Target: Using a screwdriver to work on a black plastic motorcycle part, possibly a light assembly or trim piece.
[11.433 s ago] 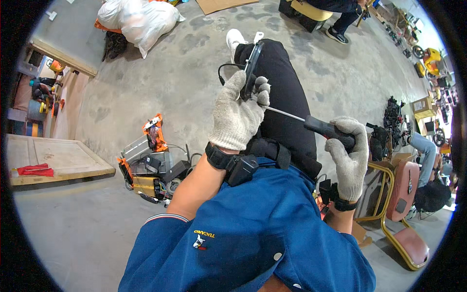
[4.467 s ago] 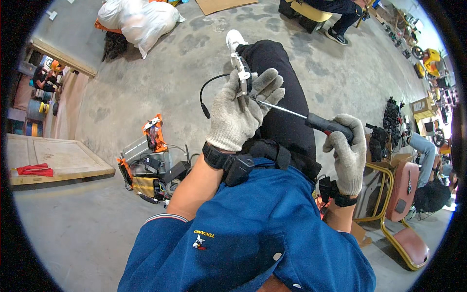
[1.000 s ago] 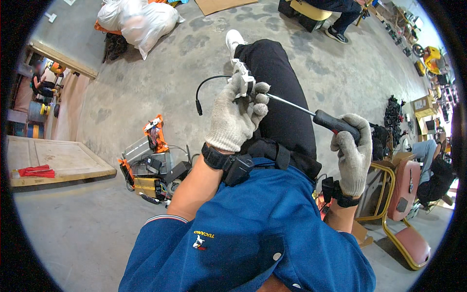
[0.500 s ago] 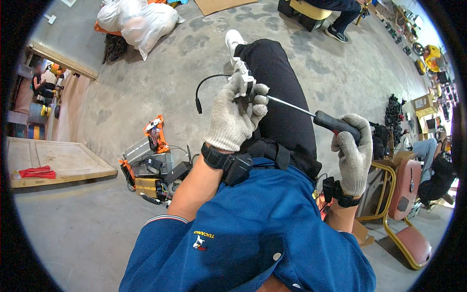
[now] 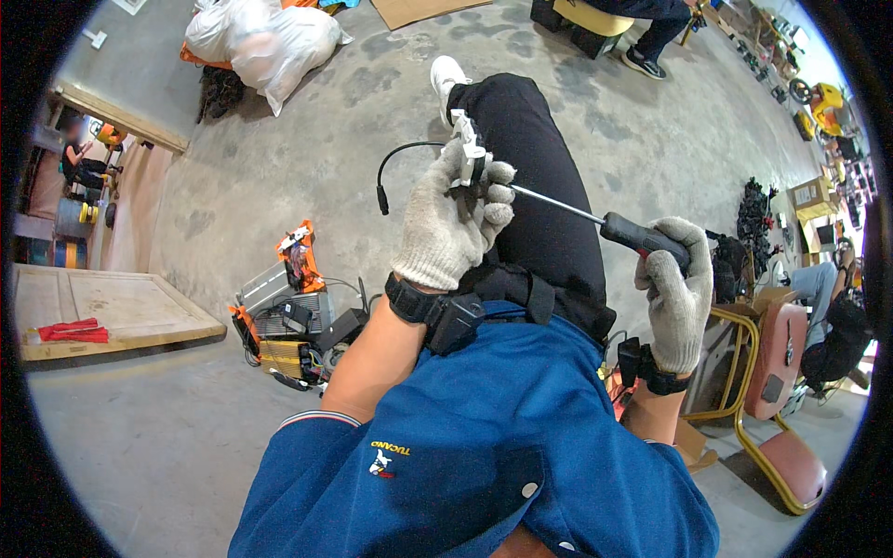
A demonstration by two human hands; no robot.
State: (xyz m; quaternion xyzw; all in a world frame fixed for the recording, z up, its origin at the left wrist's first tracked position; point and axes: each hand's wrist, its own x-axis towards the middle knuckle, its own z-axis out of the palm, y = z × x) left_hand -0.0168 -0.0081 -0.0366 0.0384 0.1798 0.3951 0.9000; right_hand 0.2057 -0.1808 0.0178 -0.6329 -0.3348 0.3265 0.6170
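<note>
My left hand point(image 5: 446, 219), in a light grey knit glove, is closed on a small white plastic part point(image 5: 470, 153) above my leg. A thin black cable point(image 5: 386, 167) curves out from that part to the left and ends in a small plug. In my gloved right hand point(image 5: 677, 279) is the dark grip of a screwdriver point(image 5: 642, 234), with fingers wrapped round it. Its metal shaft points left to the white part; the tip is hidden behind the left hand's fingers.
On the floor to the left lie electronic parts point(image 5: 293, 321) with orange pieces and cables. A wooden panel point(image 5: 121, 307) with red-handled tools stands further left. White bags point(image 5: 265, 46) are at the far left. A pink chair point(image 5: 777, 363) stands at right; other people sit around.
The white part and left fingers have shifted very slightly. Both hands keep their grips, and the screwdriver stays nearly in place.
</note>
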